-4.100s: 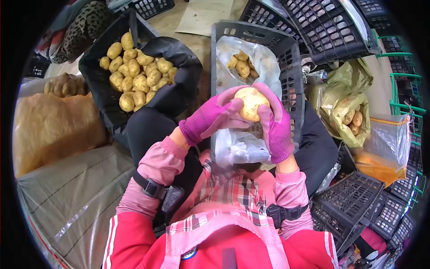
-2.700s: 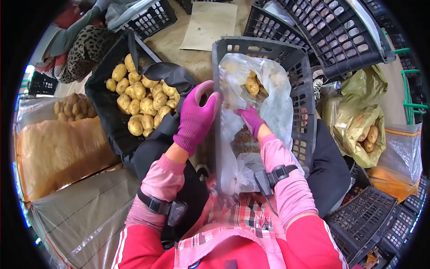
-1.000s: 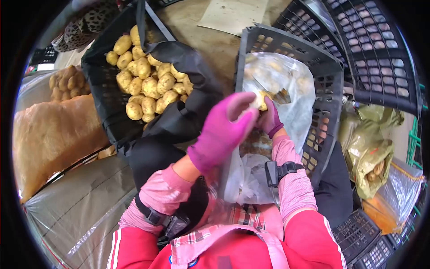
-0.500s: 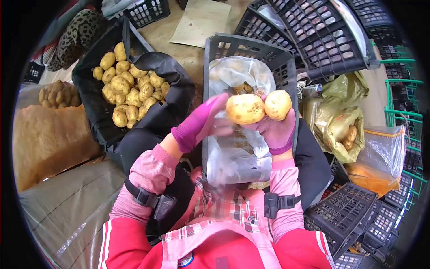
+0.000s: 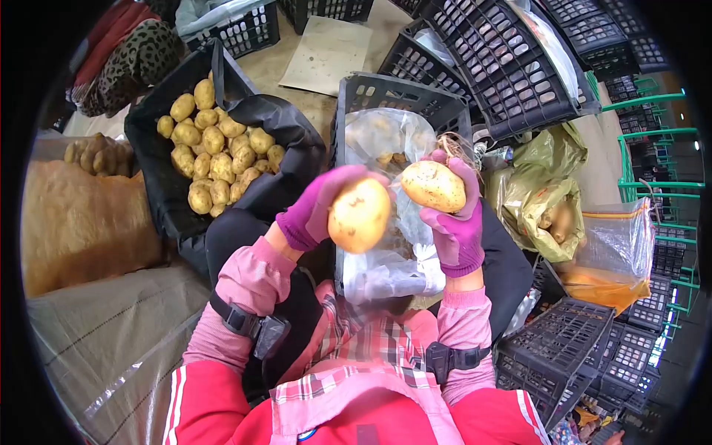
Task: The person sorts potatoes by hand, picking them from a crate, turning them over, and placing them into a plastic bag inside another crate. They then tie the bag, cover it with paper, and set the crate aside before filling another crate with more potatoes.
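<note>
In the head view, the left hand has its grip around a large potato, held over the left edge of the middle crate. The right hand has its grip closed on a second potato, tilted near the crate's right edge. A narrow gap separates the two potatoes above the plastic liner.

The cloth-lined crate, heaped with potatoes, stands to the left, a strip of floor between its folded edge and the middle crate. The olive bag lies close on the right.
</note>
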Action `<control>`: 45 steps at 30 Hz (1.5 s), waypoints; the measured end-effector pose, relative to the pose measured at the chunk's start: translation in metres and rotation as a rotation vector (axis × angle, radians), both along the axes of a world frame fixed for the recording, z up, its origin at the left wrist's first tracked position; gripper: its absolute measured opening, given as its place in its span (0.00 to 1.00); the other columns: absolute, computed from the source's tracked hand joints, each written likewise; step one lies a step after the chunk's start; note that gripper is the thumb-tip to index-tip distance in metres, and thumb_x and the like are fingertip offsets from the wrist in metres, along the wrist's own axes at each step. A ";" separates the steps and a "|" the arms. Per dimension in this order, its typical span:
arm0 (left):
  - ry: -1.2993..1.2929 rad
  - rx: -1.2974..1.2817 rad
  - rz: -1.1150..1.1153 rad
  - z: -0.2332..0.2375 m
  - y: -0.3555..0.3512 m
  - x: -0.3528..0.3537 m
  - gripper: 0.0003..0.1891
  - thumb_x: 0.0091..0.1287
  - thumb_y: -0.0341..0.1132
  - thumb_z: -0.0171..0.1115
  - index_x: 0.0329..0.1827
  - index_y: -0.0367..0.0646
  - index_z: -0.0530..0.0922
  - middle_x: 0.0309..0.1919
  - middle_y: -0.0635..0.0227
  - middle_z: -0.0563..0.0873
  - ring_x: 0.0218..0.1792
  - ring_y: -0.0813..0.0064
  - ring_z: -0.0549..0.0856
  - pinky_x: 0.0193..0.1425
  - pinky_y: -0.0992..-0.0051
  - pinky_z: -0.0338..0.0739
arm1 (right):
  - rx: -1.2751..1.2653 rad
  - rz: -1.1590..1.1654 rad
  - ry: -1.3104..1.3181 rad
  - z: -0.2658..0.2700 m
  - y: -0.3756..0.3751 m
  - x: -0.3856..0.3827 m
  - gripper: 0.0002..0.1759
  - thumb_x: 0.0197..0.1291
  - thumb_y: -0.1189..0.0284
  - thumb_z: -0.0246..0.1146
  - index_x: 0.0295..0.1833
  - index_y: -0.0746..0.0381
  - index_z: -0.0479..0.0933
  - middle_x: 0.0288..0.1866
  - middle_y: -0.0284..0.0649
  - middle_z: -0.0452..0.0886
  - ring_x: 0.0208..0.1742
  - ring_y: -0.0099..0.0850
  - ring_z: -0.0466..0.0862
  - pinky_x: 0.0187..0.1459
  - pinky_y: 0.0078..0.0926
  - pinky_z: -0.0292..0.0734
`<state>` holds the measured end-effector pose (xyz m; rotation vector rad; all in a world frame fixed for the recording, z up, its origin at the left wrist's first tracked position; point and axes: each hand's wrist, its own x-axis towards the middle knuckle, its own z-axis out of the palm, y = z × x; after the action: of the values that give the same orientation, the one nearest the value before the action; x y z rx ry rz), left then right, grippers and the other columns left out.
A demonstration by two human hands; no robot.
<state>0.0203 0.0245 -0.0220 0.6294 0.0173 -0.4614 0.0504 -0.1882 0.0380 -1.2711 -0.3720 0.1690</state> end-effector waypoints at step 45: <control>0.140 -0.600 0.718 0.027 0.040 -0.059 0.28 0.74 0.54 0.53 0.67 0.44 0.70 0.63 0.65 0.78 0.56 0.59 0.82 0.67 0.50 0.72 | -0.519 -0.121 0.172 -0.049 -0.036 0.000 0.20 0.72 0.65 0.59 0.63 0.65 0.75 0.60 0.45 0.80 0.60 0.35 0.81 0.61 0.32 0.76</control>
<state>-0.0388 0.0641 0.0045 -0.0243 0.2227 0.1935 0.0506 -0.2238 -0.0106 -1.7713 -0.1007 0.2816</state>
